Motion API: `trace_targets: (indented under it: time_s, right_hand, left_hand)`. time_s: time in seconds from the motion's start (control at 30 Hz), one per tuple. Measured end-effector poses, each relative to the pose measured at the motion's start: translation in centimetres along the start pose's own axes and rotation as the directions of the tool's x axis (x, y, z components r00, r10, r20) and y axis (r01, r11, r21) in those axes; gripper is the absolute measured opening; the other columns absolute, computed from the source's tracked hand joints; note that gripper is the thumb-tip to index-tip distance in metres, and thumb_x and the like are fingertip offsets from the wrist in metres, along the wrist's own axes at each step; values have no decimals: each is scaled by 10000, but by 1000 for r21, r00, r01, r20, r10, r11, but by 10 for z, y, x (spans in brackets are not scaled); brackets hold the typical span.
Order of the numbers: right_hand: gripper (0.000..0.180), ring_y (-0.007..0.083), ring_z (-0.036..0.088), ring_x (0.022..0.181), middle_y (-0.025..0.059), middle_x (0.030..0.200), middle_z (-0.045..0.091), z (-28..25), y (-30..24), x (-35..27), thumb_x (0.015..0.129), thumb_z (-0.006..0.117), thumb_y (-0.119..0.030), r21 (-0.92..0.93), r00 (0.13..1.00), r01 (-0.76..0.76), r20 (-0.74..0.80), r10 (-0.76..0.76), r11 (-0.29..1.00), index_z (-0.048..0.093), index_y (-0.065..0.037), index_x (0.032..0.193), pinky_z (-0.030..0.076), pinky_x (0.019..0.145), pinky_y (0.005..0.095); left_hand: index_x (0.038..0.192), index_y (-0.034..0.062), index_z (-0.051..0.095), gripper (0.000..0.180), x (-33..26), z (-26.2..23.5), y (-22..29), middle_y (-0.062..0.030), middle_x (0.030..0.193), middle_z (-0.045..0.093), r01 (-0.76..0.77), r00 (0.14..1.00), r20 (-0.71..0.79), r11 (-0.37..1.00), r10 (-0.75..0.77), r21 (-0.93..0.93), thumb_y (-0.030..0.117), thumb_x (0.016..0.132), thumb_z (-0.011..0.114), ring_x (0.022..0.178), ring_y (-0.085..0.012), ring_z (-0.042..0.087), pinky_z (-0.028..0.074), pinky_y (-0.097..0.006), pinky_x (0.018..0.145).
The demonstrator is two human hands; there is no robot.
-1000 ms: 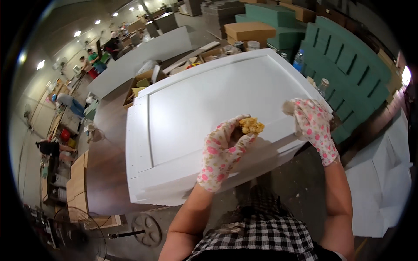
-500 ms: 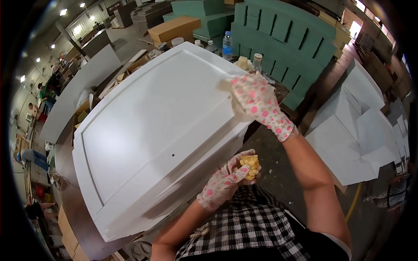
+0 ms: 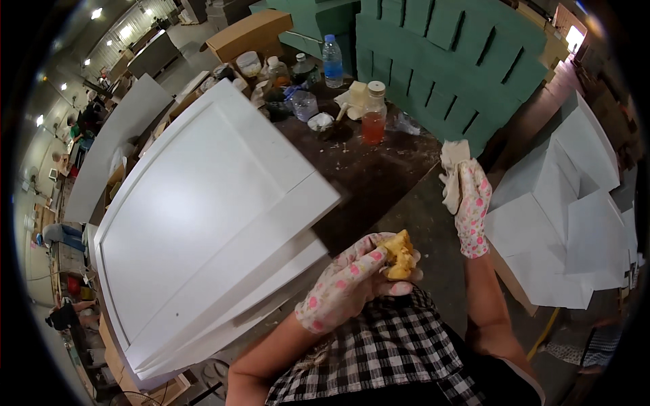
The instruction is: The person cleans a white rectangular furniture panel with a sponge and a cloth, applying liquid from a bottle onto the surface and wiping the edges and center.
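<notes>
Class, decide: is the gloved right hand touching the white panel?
Apart. The head view shows the right hand, holding a cloth, clear of the white panel.

Water bottle (image 3: 332,60) beside green foam blocks (image 3: 447,61)

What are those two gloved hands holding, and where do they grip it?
The left hand pinches a yellow sponge at its lower end with the fingertips. The right hand clutches a crumpled white rag by its lower part.

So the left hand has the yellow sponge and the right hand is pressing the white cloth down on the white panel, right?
Not quite. The head view shows the right hand holding the white cloth up in the air, off the white panel. The left hand does hold the yellow sponge.
</notes>
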State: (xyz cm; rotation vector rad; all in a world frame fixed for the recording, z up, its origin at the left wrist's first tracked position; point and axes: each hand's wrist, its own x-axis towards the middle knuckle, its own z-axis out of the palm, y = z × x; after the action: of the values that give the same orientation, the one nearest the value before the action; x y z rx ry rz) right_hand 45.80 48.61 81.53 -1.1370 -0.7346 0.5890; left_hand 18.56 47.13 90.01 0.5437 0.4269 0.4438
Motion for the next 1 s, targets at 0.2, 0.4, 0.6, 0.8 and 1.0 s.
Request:
trace_targets:
  time_s: [0.2,0.4,0.6,0.8,1.0]
  right_hand:
    - [175,128,593,825,42,871,607,-43,50,25,937,547,-155,-189,993,-41,97,61,981,597,-15,1030,513,676,276]
    - [146,78,582,757,12,846,617,-33,74,51,950,532,-135,-58,951,-243,183,250,968,631,-27,942,473,683,232]
    - [227,126,606,901,50,990,647,-9,112,57,912,611,-174,-117,918,-308,225,327,944,631,-1,1057,491,776,264]
    - [227,94,563,902,20,990,617,4,113,72,914,606,-194,-120,887,-346,281,366,930,624,-3,1035,463,801,250]
    - [197,69,545,892,9,958,609,9,93,131,917,588,-143,-112,953,-158,243,181,981,609,7,1043,458,802,243]
  left_hand:
    - [1239,-5,457,459,51,32,9,-227,1148,560,9,1000,0,999,-9,-37,308,922,564,1061,-354,593,549,-431,853]
    - [1332,7,371,540,56,65,9,-218,1219,514,-6,955,281,954,94,-298,294,917,564,1103,-306,561,496,-419,926]
    - [1247,-18,483,485,52,97,3,-238,1061,602,-39,999,-8,894,40,-447,237,864,636,1001,-376,615,518,-446,839]
    - [1242,-17,483,487,76,67,11,-229,1065,606,-10,1000,-25,945,1,-328,248,865,640,995,-362,620,519,-433,835]
    - [1238,-15,482,489,95,52,17,-221,1069,609,9,999,-37,958,-21,-288,258,866,643,989,-349,624,521,-421,830]
